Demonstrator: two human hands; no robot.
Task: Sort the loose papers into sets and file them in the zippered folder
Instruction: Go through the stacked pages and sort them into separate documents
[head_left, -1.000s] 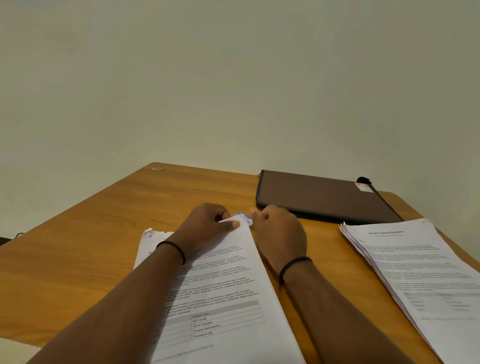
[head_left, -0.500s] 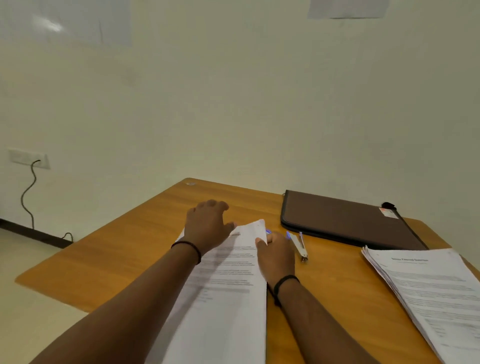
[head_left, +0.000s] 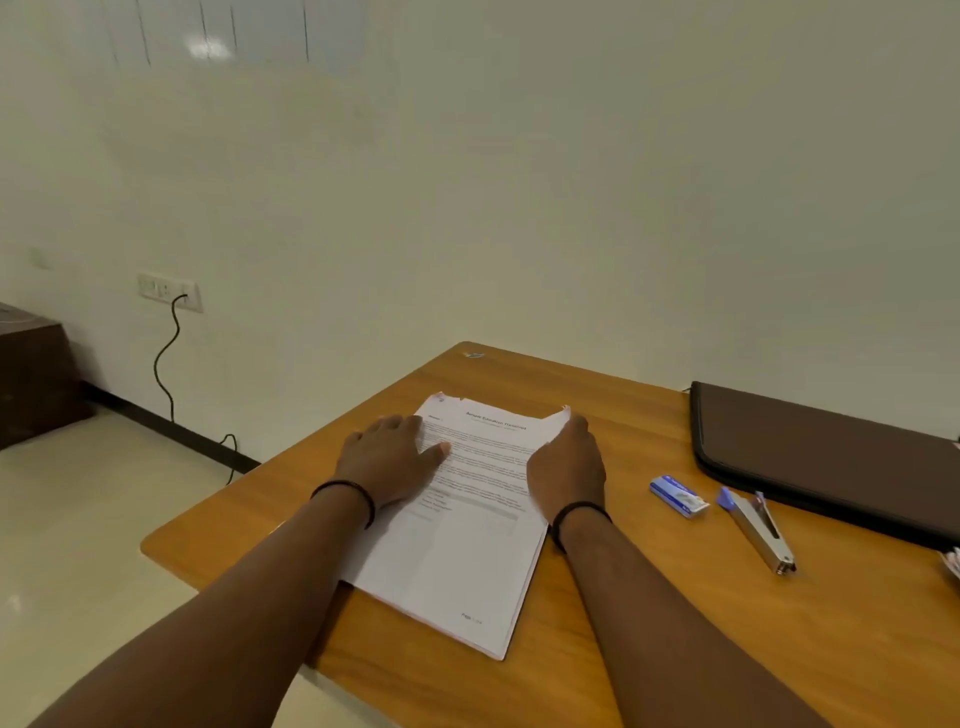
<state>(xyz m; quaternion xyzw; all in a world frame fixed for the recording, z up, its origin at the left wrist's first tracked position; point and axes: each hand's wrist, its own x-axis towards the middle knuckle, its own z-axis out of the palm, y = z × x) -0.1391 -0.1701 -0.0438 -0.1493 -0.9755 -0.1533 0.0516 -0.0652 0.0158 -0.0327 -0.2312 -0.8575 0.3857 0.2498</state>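
Observation:
A stapled set of printed papers (head_left: 467, 545) lies on the wooden table (head_left: 701, 623) in front of me. My left hand (head_left: 387, 460) rests flat on its upper left edge, thumb on the text. My right hand (head_left: 569, 467) lies over the upper right edge, where the top right corner bends up against the fingers. The brown zippered folder (head_left: 831, 457) lies closed at the back right, apart from both hands.
A blue staple box (head_left: 678, 496) and a silver stapler (head_left: 758, 530) lie between the papers and the folder. The edge of another paper stack (head_left: 953, 564) shows at the far right. The table's left edge drops to the floor, where a cable (head_left: 166, 364) hangs from a wall socket.
My right hand has let go of the stapler, which now lies on the table. Both hands have moved to the sides of the paper set. The view has swung left.

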